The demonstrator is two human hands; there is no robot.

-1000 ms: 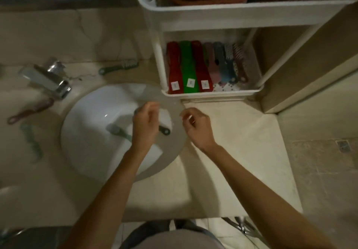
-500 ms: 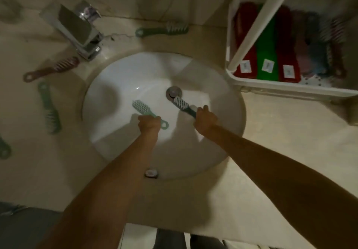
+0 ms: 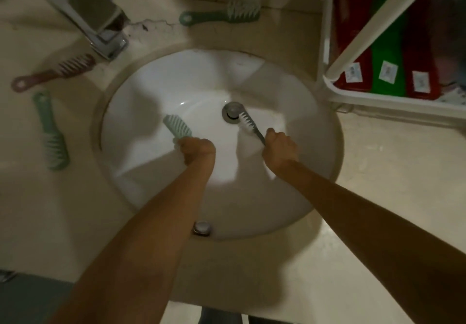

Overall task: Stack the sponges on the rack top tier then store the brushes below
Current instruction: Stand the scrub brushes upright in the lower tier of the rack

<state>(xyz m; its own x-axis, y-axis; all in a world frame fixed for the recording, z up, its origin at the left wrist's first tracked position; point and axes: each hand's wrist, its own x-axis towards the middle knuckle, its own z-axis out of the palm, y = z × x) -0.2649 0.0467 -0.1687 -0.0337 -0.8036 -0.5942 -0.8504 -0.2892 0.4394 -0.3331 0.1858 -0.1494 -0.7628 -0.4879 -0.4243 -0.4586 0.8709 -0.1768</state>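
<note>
- The left hand (image 3: 198,151) is closed in a fist around the handle of a pale green brush (image 3: 177,128). The handle is hidden inside the curled fingers, and only the bristled head is seen, sticking out beyond the knuckles, up and to the left.
- The right hand (image 3: 280,147) is curled round the dark handle of a white-bristled brush (image 3: 248,125). A short length of handle and the head are seen coming out of the top of the fist, up and to the left, and the tip lies at the edge of the drain (image 3: 230,112).
- Both held brushes are found inside the white sink (image 3: 315,152). Whether either head touches the basin cannot be told.
- The two fists are kept apart, with bare basin between them.
- Three more brushes are left on the counter (image 3: 393,177), all well apart from the fingers:
  - A green brush (image 3: 222,15) is laid beyond both fists, past the far rim and near the wall.
  - A dark red brush (image 3: 54,71) is laid far to the left of the left fingers, just beside the base of the tap (image 3: 98,18).
  - A second green brush (image 3: 51,132) is laid left of the sink rim, roughly level with the left fist.
- The rack (image 3: 393,105) is placed beyond and to the right of the right fingers. Labelled packs (image 3: 387,71), red, green and red, are stood side by side on its lower tier. What lies further right is too blurred to tell.
</note>
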